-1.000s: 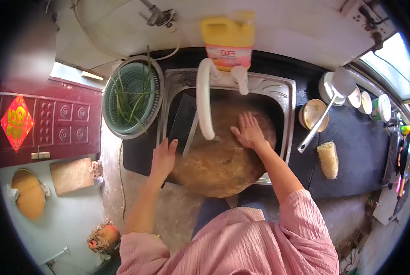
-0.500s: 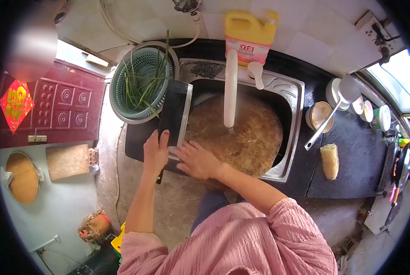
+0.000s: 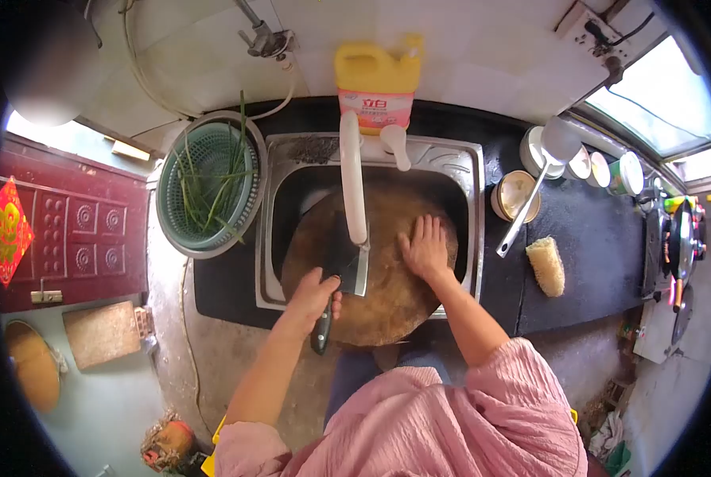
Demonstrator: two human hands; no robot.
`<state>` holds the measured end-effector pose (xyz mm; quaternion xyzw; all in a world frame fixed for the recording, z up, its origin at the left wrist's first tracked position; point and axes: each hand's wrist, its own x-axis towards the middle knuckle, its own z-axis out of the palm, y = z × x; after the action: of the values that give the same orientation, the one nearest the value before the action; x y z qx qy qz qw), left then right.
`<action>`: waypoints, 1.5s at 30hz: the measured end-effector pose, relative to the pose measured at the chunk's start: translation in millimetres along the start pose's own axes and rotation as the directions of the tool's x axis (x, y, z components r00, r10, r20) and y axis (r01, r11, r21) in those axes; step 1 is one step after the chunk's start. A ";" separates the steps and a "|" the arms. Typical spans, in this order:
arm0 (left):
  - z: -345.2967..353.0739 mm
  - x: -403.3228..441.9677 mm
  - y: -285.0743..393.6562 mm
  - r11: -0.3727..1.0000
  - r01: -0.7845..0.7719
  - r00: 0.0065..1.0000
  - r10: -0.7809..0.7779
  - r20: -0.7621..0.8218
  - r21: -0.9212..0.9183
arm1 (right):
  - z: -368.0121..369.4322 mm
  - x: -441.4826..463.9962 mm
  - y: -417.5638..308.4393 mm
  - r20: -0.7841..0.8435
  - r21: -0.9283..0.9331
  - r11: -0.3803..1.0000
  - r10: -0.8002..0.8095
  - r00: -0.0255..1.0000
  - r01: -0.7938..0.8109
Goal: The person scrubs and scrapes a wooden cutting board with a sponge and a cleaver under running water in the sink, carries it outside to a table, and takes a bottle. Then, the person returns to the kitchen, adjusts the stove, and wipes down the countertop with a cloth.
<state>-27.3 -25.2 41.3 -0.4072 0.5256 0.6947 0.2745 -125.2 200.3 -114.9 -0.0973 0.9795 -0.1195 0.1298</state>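
Observation:
My left hand [image 3: 312, 302] is closed round the black handle of a cleaver [image 3: 343, 266]. The wide blade lies over the left-middle of a round wooden chopping board [image 3: 391, 298], just below the mouth of the white faucet [image 3: 353, 183]. On the right part of that board rests my right hand [image 3: 425, 248], palm down with its fingers stretched out, apart from the cleaver. The board looks wet and sits in the metal sink [image 3: 473, 183], jutting over its front rim.
Left of the sink, a green colander [image 3: 165, 195] holds scallions [image 3: 212, 187]. Behind the faucet stands a yellow detergent jug [image 3: 375, 71]. To the right are a ladle [image 3: 522, 219], bowls [image 3: 516, 197] and a loofah sponge [image 3: 546, 266]. A stove with a wok [image 3: 680, 238] is far right.
My left hand has brought the cleaver from the sink's left edge to over the board under the faucet. My right hand has left the blade and moved right onto the board. The view has shifted.

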 end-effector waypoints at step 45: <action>-27.4 -48.3 18.3 0.995 -0.093 0.992 0.089 -0.089 -0.041 | -17.6 -26.4 -76.6 -0.122 0.458 0.682 -0.587 0.800 0.570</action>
<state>-9.5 -54.6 88.7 -0.4187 0.5392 0.6999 0.2100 -92.9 136.9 -72.4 -0.3687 0.8361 -0.3876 0.1219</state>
